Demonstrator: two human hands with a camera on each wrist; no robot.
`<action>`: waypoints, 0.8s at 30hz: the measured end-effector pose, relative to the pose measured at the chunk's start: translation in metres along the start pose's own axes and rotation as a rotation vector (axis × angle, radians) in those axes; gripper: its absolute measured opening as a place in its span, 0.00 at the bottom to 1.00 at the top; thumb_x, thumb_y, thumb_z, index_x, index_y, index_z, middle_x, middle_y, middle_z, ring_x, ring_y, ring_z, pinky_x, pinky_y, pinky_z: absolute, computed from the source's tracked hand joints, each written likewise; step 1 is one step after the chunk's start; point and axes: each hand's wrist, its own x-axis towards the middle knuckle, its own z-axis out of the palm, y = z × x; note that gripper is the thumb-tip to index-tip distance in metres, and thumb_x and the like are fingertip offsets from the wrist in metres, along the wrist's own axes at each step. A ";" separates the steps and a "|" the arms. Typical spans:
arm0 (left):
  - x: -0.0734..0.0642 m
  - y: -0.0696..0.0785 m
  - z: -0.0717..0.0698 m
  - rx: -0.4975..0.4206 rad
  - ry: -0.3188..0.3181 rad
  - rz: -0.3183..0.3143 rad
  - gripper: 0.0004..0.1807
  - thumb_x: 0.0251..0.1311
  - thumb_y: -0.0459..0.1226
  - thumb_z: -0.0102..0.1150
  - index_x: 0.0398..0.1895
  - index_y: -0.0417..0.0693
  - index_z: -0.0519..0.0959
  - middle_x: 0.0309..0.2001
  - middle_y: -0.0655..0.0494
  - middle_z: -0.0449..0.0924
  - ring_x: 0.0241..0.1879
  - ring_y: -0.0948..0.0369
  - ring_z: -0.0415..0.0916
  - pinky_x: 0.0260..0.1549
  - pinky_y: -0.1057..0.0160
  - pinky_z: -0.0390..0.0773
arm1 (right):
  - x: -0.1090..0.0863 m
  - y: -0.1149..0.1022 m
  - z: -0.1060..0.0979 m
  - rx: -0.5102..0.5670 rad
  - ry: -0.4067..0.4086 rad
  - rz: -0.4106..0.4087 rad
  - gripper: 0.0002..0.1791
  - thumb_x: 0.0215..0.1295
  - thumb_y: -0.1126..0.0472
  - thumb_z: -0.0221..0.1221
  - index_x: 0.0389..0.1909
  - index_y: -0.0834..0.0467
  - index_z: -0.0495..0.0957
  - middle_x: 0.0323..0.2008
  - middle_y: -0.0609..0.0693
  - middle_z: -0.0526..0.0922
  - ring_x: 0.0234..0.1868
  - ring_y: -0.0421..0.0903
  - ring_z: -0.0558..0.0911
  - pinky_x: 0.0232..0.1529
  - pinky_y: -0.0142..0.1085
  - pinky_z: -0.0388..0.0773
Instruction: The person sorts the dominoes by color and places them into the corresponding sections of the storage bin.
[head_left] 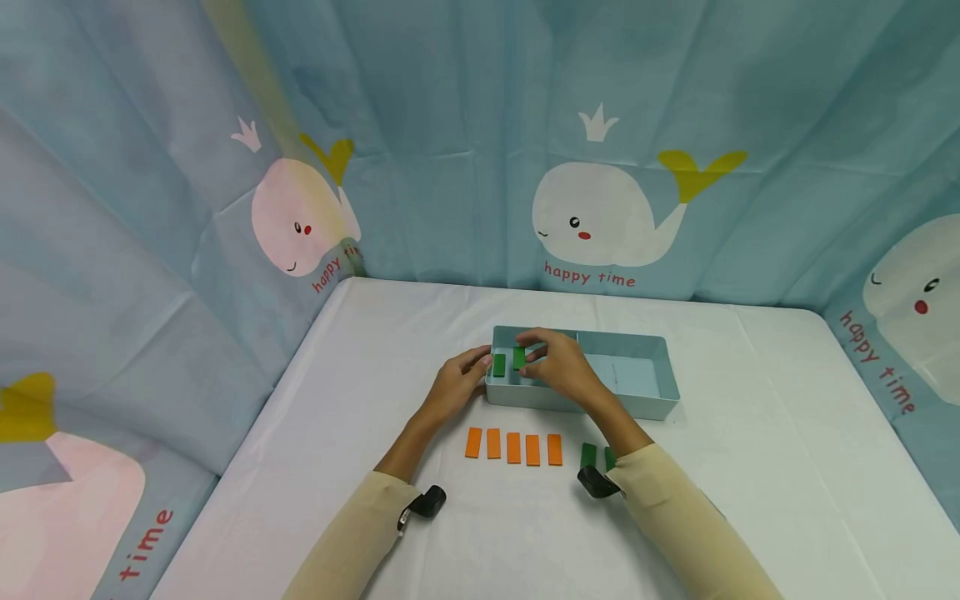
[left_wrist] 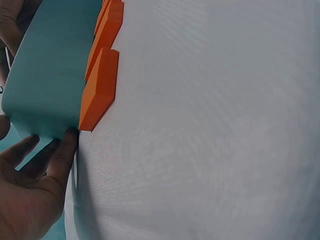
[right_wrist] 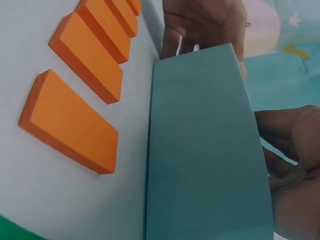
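- Head view: the right hand [head_left: 564, 365] reaches into the light blue-green two-compartment box [head_left: 630, 377], thumb and index finger set narrow, apparently pinching a green rectangular block [head_left: 519, 358] between their tips.
- That block is within the compartment nearer the left fingers; whether it touches the compartment floor cannot be told.
- A second green block [head_left: 498, 366] sits in the same compartment, between the right fingertips and the left thumb, close to the end wall.
- The left hand [head_left: 453, 385] has its fingers spread rather than curled; in the left wrist view their tips touch the outside of the box's end wall, probably steadying it.
- In the right wrist view the box's side wall hides the right fingertips, so the pinch cannot be confirmed from there.
- Nearer the person than either set of fingers, five orange rectangular blocks [head_left: 513, 447] lie in a row on the white tablecloth [head_left: 787, 400]; under the right forearm are two other green blocks [head_left: 588, 454], partly covered by the black wrist camera [head_left: 597, 482].
- The step in hand looks like setting the pinched block beside its neighbour, with a gap between them.
- The next move calls for lowering it squarely, then parting the right thumb and index finger gently enough not to nudge the neighbour, while the left fingers brace the end wall.
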 end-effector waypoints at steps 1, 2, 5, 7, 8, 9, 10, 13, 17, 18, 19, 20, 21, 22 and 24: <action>0.000 0.000 0.000 0.003 -0.001 -0.002 0.29 0.81 0.53 0.53 0.77 0.50 0.72 0.75 0.49 0.73 0.72 0.52 0.73 0.63 0.50 0.83 | 0.001 0.000 0.001 -0.002 -0.002 0.000 0.28 0.65 0.69 0.72 0.66 0.57 0.80 0.61 0.54 0.84 0.55 0.53 0.85 0.46 0.43 0.88; 0.000 0.001 0.000 0.004 -0.001 -0.002 0.30 0.81 0.53 0.53 0.78 0.50 0.72 0.75 0.50 0.73 0.72 0.52 0.73 0.63 0.51 0.83 | 0.002 0.000 0.002 -0.005 -0.004 0.003 0.28 0.65 0.69 0.72 0.67 0.57 0.80 0.61 0.54 0.84 0.55 0.53 0.85 0.46 0.42 0.88; -0.001 0.002 0.000 0.013 -0.005 -0.006 0.30 0.81 0.54 0.52 0.78 0.50 0.72 0.75 0.50 0.73 0.72 0.52 0.73 0.63 0.51 0.83 | 0.005 0.000 0.003 -0.015 -0.010 0.015 0.28 0.66 0.70 0.71 0.66 0.57 0.80 0.60 0.54 0.84 0.55 0.52 0.85 0.46 0.42 0.88; -0.001 0.002 0.000 0.013 -0.006 -0.009 0.31 0.81 0.54 0.52 0.78 0.50 0.72 0.75 0.50 0.73 0.72 0.52 0.73 0.63 0.52 0.83 | 0.007 0.000 0.004 -0.024 -0.014 0.015 0.28 0.66 0.70 0.71 0.66 0.58 0.80 0.61 0.55 0.84 0.55 0.52 0.85 0.47 0.43 0.88; -0.002 0.002 -0.001 0.015 -0.005 -0.008 0.31 0.81 0.55 0.52 0.78 0.50 0.72 0.75 0.50 0.73 0.72 0.52 0.73 0.62 0.52 0.83 | 0.008 -0.001 0.004 -0.030 -0.015 0.013 0.28 0.65 0.71 0.71 0.66 0.58 0.80 0.61 0.55 0.84 0.55 0.53 0.85 0.48 0.44 0.88; -0.002 0.002 -0.001 0.016 -0.004 -0.009 0.31 0.81 0.55 0.52 0.78 0.50 0.72 0.75 0.50 0.73 0.71 0.52 0.74 0.62 0.52 0.84 | 0.009 -0.001 0.005 -0.038 -0.016 0.009 0.28 0.65 0.71 0.71 0.66 0.59 0.80 0.61 0.56 0.84 0.55 0.53 0.85 0.48 0.44 0.88; -0.002 0.002 -0.001 0.014 -0.004 -0.009 0.31 0.81 0.54 0.52 0.77 0.50 0.72 0.75 0.50 0.74 0.71 0.52 0.74 0.62 0.51 0.84 | 0.010 -0.001 0.005 -0.047 -0.019 0.004 0.28 0.65 0.71 0.71 0.66 0.59 0.80 0.62 0.56 0.84 0.55 0.53 0.85 0.49 0.45 0.88; -0.001 0.002 -0.001 0.007 -0.005 -0.003 0.31 0.81 0.54 0.52 0.77 0.49 0.72 0.74 0.49 0.74 0.70 0.51 0.74 0.61 0.52 0.84 | 0.014 -0.001 0.007 -0.070 -0.030 -0.012 0.28 0.64 0.72 0.71 0.66 0.62 0.80 0.62 0.59 0.83 0.55 0.55 0.86 0.50 0.46 0.88; -0.001 0.002 -0.002 -0.004 -0.013 0.005 0.31 0.81 0.54 0.52 0.78 0.48 0.71 0.75 0.48 0.73 0.70 0.51 0.75 0.61 0.53 0.84 | 0.017 0.000 0.009 -0.085 -0.047 -0.011 0.28 0.63 0.73 0.71 0.65 0.64 0.80 0.62 0.61 0.83 0.55 0.56 0.86 0.52 0.47 0.88; -0.001 0.002 -0.002 -0.007 -0.015 0.007 0.31 0.81 0.53 0.52 0.78 0.48 0.71 0.75 0.48 0.73 0.70 0.51 0.75 0.61 0.54 0.84 | 0.017 0.000 0.009 -0.088 -0.050 -0.009 0.28 0.63 0.74 0.71 0.65 0.64 0.80 0.62 0.62 0.83 0.55 0.56 0.86 0.53 0.47 0.87; -0.001 0.001 -0.001 -0.007 -0.015 0.009 0.31 0.81 0.53 0.52 0.78 0.48 0.71 0.75 0.47 0.73 0.70 0.51 0.75 0.60 0.54 0.85 | 0.018 0.000 0.010 -0.093 -0.054 -0.008 0.28 0.63 0.74 0.71 0.65 0.64 0.80 0.62 0.62 0.83 0.55 0.57 0.86 0.53 0.47 0.87; -0.001 0.001 -0.001 -0.009 -0.016 0.009 0.31 0.81 0.53 0.52 0.78 0.48 0.71 0.75 0.48 0.73 0.70 0.51 0.75 0.60 0.54 0.85 | 0.019 0.001 0.010 -0.097 -0.056 -0.005 0.28 0.63 0.74 0.71 0.65 0.64 0.80 0.62 0.62 0.83 0.55 0.57 0.86 0.54 0.48 0.87; -0.001 0.001 -0.001 -0.011 -0.017 0.010 0.31 0.81 0.53 0.52 0.78 0.47 0.71 0.75 0.47 0.73 0.70 0.51 0.75 0.60 0.54 0.85 | 0.019 0.001 0.011 -0.101 -0.059 -0.001 0.28 0.63 0.74 0.72 0.65 0.64 0.80 0.62 0.61 0.83 0.55 0.57 0.86 0.54 0.48 0.87; -0.001 0.001 -0.001 -0.011 -0.016 0.012 0.31 0.81 0.53 0.52 0.78 0.47 0.71 0.74 0.47 0.73 0.70 0.50 0.75 0.60 0.54 0.85 | 0.020 0.001 0.011 -0.109 -0.061 -0.001 0.28 0.63 0.73 0.72 0.65 0.64 0.80 0.62 0.61 0.83 0.55 0.56 0.86 0.55 0.48 0.87; -0.001 0.000 -0.001 -0.011 -0.016 0.013 0.31 0.81 0.53 0.52 0.78 0.47 0.71 0.75 0.47 0.73 0.70 0.50 0.75 0.60 0.53 0.85 | 0.021 0.002 0.011 -0.121 -0.064 -0.001 0.28 0.62 0.73 0.72 0.65 0.64 0.80 0.61 0.61 0.84 0.55 0.56 0.86 0.55 0.49 0.86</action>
